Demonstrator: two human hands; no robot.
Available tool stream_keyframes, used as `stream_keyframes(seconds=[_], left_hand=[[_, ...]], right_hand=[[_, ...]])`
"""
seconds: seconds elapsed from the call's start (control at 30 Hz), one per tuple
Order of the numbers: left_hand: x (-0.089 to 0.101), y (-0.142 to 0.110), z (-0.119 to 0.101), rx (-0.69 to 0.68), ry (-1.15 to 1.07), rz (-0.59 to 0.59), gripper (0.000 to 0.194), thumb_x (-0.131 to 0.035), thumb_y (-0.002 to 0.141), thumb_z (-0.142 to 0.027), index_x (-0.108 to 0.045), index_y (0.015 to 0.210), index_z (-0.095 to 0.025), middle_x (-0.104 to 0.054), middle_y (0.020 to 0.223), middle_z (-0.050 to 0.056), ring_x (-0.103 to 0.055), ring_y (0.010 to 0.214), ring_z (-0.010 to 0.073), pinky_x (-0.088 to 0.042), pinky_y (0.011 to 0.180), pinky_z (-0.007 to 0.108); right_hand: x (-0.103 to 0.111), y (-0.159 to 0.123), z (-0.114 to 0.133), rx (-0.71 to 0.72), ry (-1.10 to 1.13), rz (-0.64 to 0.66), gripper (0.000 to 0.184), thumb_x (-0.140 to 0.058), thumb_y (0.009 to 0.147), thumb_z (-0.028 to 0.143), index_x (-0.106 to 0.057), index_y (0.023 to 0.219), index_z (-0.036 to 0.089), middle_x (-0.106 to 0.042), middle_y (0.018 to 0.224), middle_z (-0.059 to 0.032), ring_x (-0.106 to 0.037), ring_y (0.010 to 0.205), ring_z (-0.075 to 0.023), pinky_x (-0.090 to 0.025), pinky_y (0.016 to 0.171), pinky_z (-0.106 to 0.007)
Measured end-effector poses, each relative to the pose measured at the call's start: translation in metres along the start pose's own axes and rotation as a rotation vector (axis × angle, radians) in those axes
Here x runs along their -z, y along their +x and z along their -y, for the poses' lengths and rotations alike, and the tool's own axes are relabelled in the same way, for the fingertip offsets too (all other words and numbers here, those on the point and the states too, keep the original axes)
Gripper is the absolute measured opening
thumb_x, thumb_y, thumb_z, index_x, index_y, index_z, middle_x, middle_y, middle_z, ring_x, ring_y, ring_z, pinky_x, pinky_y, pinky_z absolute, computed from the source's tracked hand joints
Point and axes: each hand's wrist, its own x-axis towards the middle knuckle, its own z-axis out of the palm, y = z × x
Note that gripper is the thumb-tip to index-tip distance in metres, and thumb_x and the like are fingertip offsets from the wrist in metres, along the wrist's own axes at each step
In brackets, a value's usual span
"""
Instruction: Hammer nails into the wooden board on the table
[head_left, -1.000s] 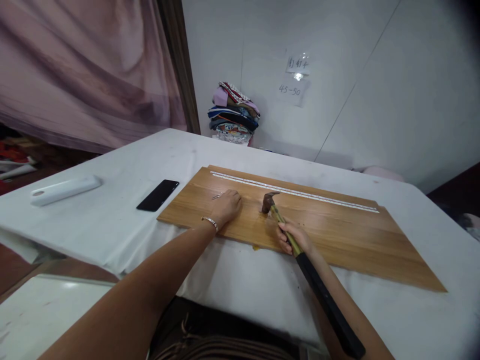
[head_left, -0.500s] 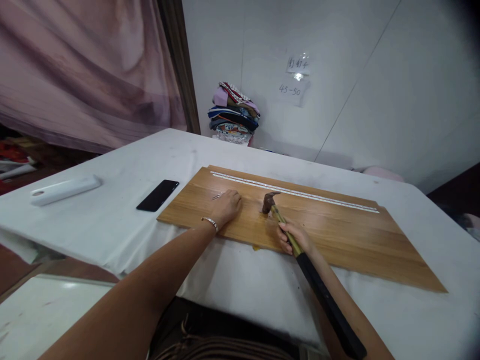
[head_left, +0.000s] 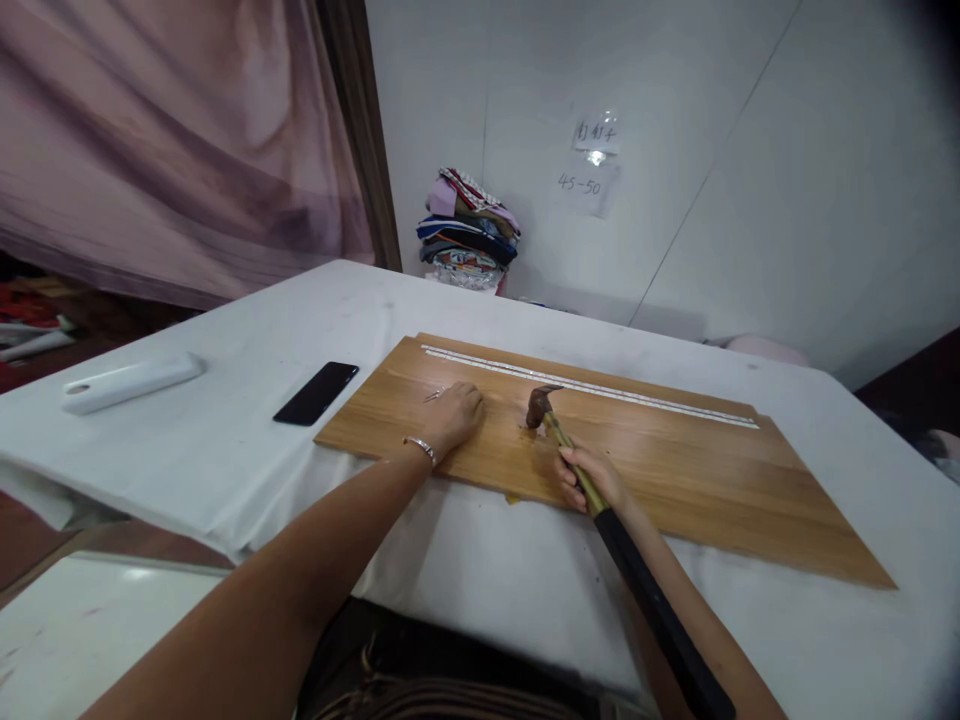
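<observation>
Dim light, dark upper-right corner

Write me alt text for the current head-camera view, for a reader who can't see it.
A person's right hand grips a claw hammer, its head low over a wooden board on a white-covered table. The left hand rests on the board beside some thin metal pieces. A dark phone lies left of the board.

Black phone [head_left: 316, 393], probably folded clothes [head_left: 469, 240]
</observation>
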Motion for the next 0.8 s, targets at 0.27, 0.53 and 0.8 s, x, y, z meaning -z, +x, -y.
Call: stream_keyframes(seconds=[0.27,0.53,0.8], left_hand=[[0.0021,0.0008,-0.0012,-0.005,0.013,0.021,0.026,-0.049,0.098,-0.016,-0.071,0.084,-0.016,-0.070,0.093,0.011,-0.063,0.095,0.0238,-0.050,0.092,0.038],[0.0002,0.0007,0.0004,-0.001,0.002,0.012,0.026,-0.049,0.098,-0.016,-0.070,0.084,-0.016,-0.069,0.094,0.012,-0.062,0.094,0.0240,-0.049,0.092,0.038],[0.0011,0.0012,-0.0004,0.000,-0.012,0.002,0.025,-0.050,0.096,-0.014,-0.070,0.082,-0.017,-0.069,0.092,0.011,-0.062,0.094,0.0242,-0.050,0.091,0.039]], right_hand=[[0.0014,0.0004,-0.0008,-0.003,-0.021,-0.003,0.041,-0.071,0.078,0.054,-0.042,0.084,0.026,-0.048,0.053,0.0123,-0.037,0.029,-0.0063,-0.027,0.029,-0.018],[-0.0004,-0.0007,0.0007,0.017,-0.006,0.023,0.037,-0.069,0.081,0.052,-0.045,0.093,0.025,-0.048,0.054,0.0132,-0.037,0.030,-0.0064,-0.027,0.029,-0.018],[0.0006,0.0006,-0.0014,-0.016,-0.004,-0.011,0.041,-0.071,0.078,0.053,-0.047,0.097,0.026,-0.049,0.054,0.0132,-0.036,0.029,-0.0065,-0.027,0.027,-0.018]])
